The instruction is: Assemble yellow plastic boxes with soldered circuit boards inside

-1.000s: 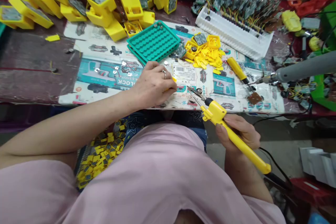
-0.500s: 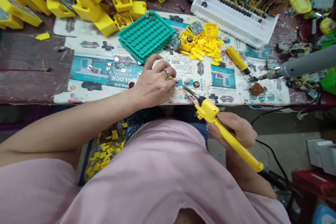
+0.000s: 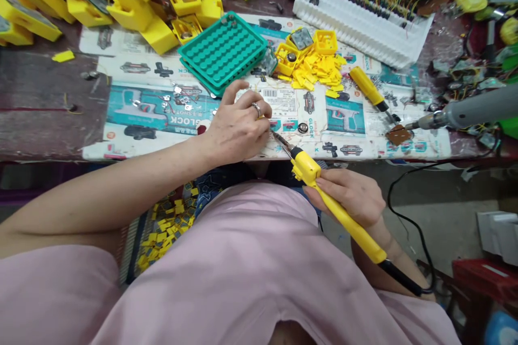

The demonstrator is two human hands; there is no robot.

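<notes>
My right hand (image 3: pixel 354 194) is wrapped round the handle of a yellow soldering iron (image 3: pixel 348 221). Its metal tip points up and left, close to the fingers of my left hand (image 3: pixel 240 124). That hand rests at the front of the printed cardboard (image 3: pixel 194 143), fingers bent downward over a small yellow piece (image 3: pixel 265 117), of which only an edge shows. The rest of the piece is hidden under the fingers. A round button-like metal part (image 3: pixel 302 128) lies on the cardboard just right of the left hand.
Behind my left hand sits a green tray (image 3: pixel 224 51), beside a heap of yellow plastic parts (image 3: pixel 315 70). A white rack (image 3: pixel 360 24) holds circuit boards. On the right are a yellow screwdriver (image 3: pixel 368 89) and a grey tool (image 3: pixel 473 108). Yellow housings (image 3: pixel 141 11) stand back left.
The soldering iron has moved left and slightly up with my right hand, bringing its tip to my left fingers. My left hand has stayed nearly still.
</notes>
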